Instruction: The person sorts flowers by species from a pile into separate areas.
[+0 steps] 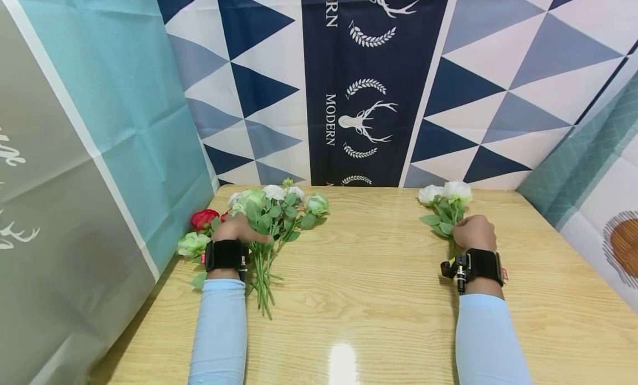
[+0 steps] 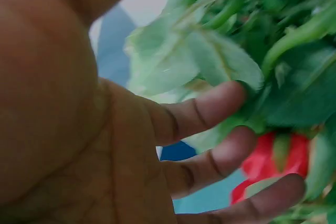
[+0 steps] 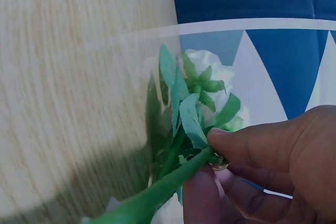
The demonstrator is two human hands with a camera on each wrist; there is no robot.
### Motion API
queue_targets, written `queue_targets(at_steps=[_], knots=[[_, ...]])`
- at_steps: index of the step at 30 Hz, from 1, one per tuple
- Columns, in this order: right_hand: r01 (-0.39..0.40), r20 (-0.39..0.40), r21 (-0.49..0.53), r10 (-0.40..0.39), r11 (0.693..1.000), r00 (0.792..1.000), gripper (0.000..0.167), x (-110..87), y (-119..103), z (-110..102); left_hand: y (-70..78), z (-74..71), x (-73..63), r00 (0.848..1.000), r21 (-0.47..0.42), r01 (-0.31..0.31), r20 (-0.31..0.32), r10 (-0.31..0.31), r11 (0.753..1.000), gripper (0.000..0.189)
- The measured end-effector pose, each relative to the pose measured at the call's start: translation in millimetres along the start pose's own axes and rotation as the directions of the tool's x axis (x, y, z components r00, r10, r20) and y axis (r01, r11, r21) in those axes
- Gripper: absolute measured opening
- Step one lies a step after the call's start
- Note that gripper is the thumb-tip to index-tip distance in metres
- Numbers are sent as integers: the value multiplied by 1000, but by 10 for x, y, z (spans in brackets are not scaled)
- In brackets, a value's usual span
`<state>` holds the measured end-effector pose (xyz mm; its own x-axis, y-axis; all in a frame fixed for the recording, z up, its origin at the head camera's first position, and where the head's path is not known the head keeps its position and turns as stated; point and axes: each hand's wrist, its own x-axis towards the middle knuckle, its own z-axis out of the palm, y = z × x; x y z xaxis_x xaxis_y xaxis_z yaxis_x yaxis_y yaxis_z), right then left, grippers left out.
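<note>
At the table's left side, my left hand (image 1: 236, 230) reaches over a pile of artificial flowers with green stems (image 1: 261, 268). Its fingers (image 2: 210, 166) are spread and fairly straight in the left wrist view, with fingertips by the leaves (image 2: 220, 59) and a red flower (image 2: 278, 156). Pale green and white blooms (image 1: 274, 193) top the pile. On the right, my right hand (image 1: 475, 232) pinches the green stem (image 3: 157, 184) of white flowers (image 1: 456, 191) between thumb and fingers. Those blooms lie toward the table's back edge.
Light wooden table (image 1: 349, 274) spans between the two hands. A patterned cloth (image 1: 364, 86) hangs behind its back edge, and more cloth (image 1: 99, 124) hangs along the left side. A red flower (image 1: 203, 219) and a pale green one (image 1: 192, 244) lie left of the left hand.
</note>
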<state>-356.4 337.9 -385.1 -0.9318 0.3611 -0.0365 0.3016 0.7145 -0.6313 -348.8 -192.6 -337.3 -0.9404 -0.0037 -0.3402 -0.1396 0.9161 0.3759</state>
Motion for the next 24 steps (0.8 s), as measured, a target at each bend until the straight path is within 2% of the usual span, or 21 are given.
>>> queue_targets(at_steps=[3,10,19,24], knots=[[2,12,2,-2,1000,1000,22,-10,8,-2,0,60,66,1000,-26,-8,26,9,1000,116],[1,51,-23,0,1000,999,29,24,40,20,20,153,156,1000,-13,-18,-2,18,1000,112],[28,62,-31,-26,999,998,20,36,76,61,110,235,214,996,-9,-90,-17,90,996,107],[36,57,-35,-34,999,998,32,30,100,95,166,282,289,991,-28,-136,-21,136,990,108]])
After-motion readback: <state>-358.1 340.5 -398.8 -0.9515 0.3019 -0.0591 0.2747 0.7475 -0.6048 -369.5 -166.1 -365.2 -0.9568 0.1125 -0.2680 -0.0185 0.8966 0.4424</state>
